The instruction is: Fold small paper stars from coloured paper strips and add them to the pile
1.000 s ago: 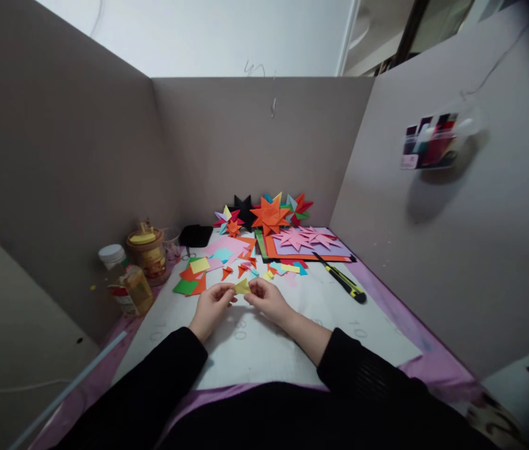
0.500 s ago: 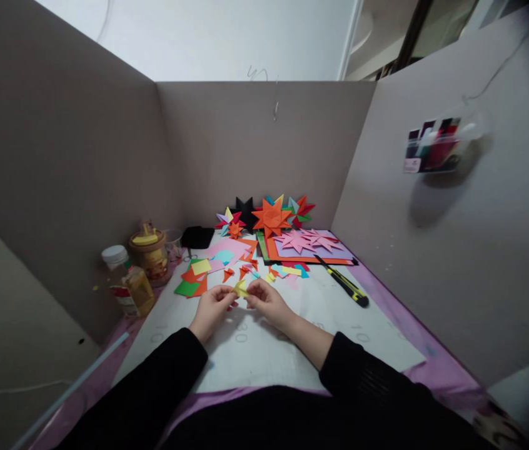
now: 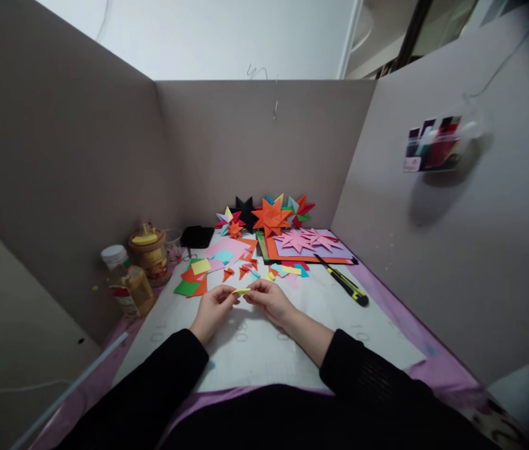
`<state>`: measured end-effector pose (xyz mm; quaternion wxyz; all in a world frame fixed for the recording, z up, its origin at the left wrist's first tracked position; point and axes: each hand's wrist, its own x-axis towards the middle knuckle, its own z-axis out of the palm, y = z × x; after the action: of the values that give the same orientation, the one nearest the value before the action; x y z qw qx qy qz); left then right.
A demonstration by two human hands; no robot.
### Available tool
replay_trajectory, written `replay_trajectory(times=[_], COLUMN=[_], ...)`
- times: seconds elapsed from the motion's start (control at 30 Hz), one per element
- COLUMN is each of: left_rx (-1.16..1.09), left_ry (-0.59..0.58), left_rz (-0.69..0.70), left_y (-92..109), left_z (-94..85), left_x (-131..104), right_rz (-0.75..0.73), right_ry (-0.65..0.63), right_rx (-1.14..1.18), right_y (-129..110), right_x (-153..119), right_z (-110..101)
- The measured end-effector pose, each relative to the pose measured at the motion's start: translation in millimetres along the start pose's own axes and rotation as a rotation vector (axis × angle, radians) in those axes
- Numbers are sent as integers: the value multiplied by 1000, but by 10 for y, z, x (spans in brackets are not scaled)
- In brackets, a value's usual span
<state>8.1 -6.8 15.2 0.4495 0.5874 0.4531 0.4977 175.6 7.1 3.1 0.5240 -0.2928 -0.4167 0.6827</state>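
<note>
A small yellow paper (image 3: 241, 292) is held above the white board (image 3: 259, 359), each end pinched in the fingertips of the left hand (image 3: 212, 310) and right hand (image 3: 271, 304); fingers cover its ends, and its folds are hard to read. Beyond lie tiny orange pieces (image 3: 244, 271), their shape unclear. Farther back, a small orange star (image 3: 235, 230) partly covers a multicoloured star (image 3: 227, 215). The wall packet's (image 3: 438, 147) print is blurred.

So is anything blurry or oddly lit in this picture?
In the head view, soft shadows lie on the board near the left hand and right hand; also in the head view, the packet looks blurred above its dark shadow, the top right corner blackens, and the yellow paper shows little detail.
</note>
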Motion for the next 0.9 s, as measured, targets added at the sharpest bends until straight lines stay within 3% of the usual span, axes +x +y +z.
replay_trajectory(times=[0.27, 0.47, 0.73, 0.9], left_rx=[95, 173, 73, 78], left_ry=[-37, -59, -92, -83], left_rz=[57, 97, 62, 62], left_y=[14, 40, 75, 64], left_z=[-1, 5, 9, -8], left_x=[-31, -64, -58, -42], right_rz=[-86, -178, -265, -396], right_ry=[14, -68, -17, -14], right_rx=[-212, -447, -592, -746], right_y=[9, -22, -55, -85], right_x=[-1, -38, -32, -53], right_z=[-7, 3, -38, -38])
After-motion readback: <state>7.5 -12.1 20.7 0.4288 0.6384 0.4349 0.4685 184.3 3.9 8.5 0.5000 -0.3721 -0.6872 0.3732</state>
